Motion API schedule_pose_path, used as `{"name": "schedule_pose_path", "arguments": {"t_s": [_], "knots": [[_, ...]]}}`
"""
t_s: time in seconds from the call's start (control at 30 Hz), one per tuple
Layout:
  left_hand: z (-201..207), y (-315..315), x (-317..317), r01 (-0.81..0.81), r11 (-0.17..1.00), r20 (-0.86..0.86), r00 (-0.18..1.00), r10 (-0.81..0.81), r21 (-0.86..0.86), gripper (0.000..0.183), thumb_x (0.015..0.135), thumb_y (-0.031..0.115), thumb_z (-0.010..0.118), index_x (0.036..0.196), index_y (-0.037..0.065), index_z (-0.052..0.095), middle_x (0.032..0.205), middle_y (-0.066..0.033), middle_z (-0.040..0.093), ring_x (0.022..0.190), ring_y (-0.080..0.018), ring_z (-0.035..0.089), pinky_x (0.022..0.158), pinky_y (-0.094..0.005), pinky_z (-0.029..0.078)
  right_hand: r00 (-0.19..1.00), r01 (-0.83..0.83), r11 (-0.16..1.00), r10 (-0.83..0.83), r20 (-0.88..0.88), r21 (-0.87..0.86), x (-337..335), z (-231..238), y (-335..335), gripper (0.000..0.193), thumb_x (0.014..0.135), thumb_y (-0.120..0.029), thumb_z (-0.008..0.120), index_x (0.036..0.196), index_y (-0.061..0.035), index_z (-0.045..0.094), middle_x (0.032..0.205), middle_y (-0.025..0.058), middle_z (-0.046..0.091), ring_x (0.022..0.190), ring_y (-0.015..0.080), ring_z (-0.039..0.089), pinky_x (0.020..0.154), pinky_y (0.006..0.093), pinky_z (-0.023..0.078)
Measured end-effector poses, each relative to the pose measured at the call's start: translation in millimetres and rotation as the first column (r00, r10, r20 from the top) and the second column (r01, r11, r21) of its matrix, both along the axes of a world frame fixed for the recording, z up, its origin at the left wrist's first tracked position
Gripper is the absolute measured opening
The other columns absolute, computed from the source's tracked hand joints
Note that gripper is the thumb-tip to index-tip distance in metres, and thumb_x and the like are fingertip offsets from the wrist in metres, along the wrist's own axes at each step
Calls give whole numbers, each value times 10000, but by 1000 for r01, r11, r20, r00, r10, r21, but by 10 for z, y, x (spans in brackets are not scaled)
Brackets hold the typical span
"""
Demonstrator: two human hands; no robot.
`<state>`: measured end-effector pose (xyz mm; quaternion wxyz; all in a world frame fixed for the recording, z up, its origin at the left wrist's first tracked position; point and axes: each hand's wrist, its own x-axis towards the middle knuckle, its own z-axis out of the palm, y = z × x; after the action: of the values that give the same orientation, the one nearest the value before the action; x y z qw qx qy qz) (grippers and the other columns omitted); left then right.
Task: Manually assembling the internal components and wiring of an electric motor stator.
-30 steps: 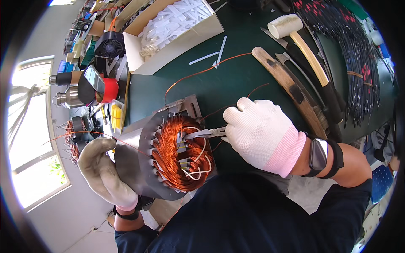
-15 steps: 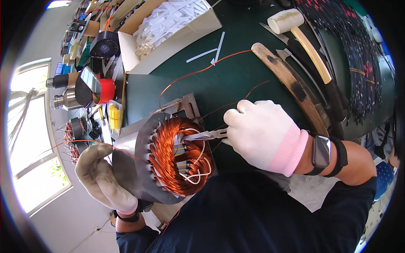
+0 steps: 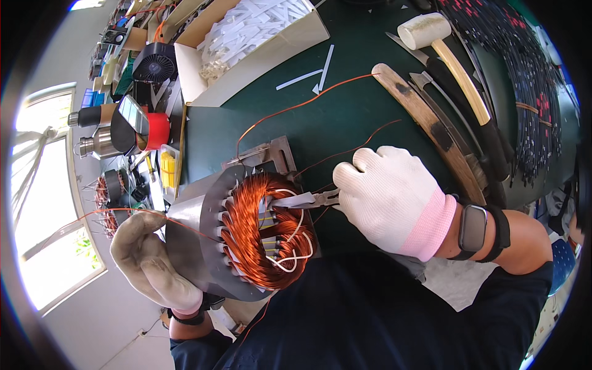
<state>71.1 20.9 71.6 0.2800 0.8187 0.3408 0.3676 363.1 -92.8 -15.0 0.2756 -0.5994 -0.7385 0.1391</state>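
Observation:
In front of me, a stator core (image 3: 191, 225) lies on its side, with a thick ring of copper windings (image 3: 246, 216) and white cords at its end. My right hand (image 3: 394, 200), in a white glove with a pink cuff, is closed round a pair of pliers (image 3: 325, 198); most of the handles are hidden. The plier jaws hold a pale insulation strip (image 3: 295, 200) at the winding opening. My left hand (image 3: 148, 259), in a stained glove, curls its fingers against the stator's left end; its fingertips are partly hidden. A copper wire (image 3: 188, 228) passes by those fingers.
A metal bracket (image 3: 277, 154) stands behind the stator. On the green table (image 3: 345, 129) lie a wooden bar (image 3: 425, 117), a white-headed mallet (image 3: 459, 74) and bundled black sleeves (image 3: 533, 123). A carton (image 3: 259, 58) holds white strips. Bottles (image 3: 102, 143) and a fan (image 3: 155, 63) stand left.
My right hand and the pliers have shifted slightly right, and the strip's visible end has moved with them. The left hand stays nearly where it was. The whole view has shifted a little.

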Motion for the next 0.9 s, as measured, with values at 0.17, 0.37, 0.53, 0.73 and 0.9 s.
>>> {"name": "schedule_pose_path", "arguments": {"t_s": [0.17, 0.37, 0.53, 0.73, 0.9], "knots": [[-19, 11, -20, 0, 1000, 21, 1000, 0, -11, 469, 1119, 342, 384, 1391, -33, 459, 1252, -185, 624, 1190, -253, 583, 1074, -425, 432, 997, -71, 997, 72, 32, -25, -29, 50, -47, 170, 791, -149, 741, 673, -88, 634, 806, 45, 548, 730, 240, 583, 596, 388, 496], [-22, -4, -44, -1, 1000, 20, 1000, 2, -9, 472, 1120, 348, 388, 1398, -26, 460, 1253, -185, 625, 1191, -252, 583, 1073, -427, 433, 996, -77, 971, 63, -68, -226, -86, 131, -121, 79, 801, -111, 683, 763, -44, 701, 893, 90, 612, 850, 254, 656, 681, 389, 571], [-11, 4, -39, -10, 1000, 16, 1000, 10, -4, 479, 1119, 356, 383, 1397, -27, 457, 1250, -186, 624, 1189, -253, 582, 1071, -427, 433, 992, -6, 974, 35, 121, -228, -24, 176, -120, 84, 803, -114, 692, 780, -36, 669, 840, 95, 595, 818, 254, 656, 667, 395, 563], [-14, -13, -7, -22, 1000, 19, 1000, 23, -14, 482, 1119, 361, 381, 1395, -28, 454, 1252, -186, 619, 1193, -254, 579, 1070, -426, 432, 998, 54, 974, -45, 44, -219, -56, 81, -122, 63, 786, -95, 689, 764, -49, 652, 825, 95, 588, 783, 267, 645, 651, 411, 541], [-20, -48, 83, -156, 988, 35, 987, 156, -3, 583, 1060, 434, 467, 1316, -90, 462, 1191, -215, 586, 1098, -261, 583, 1015, -420, 460, 999, 35, 989, -29, 42, -145, 7, 76, -158, 56, 775, -90, 687, 765, -48, 652, 811, 92, 579, 751, 266, 635, 642, 407, 535]]}}
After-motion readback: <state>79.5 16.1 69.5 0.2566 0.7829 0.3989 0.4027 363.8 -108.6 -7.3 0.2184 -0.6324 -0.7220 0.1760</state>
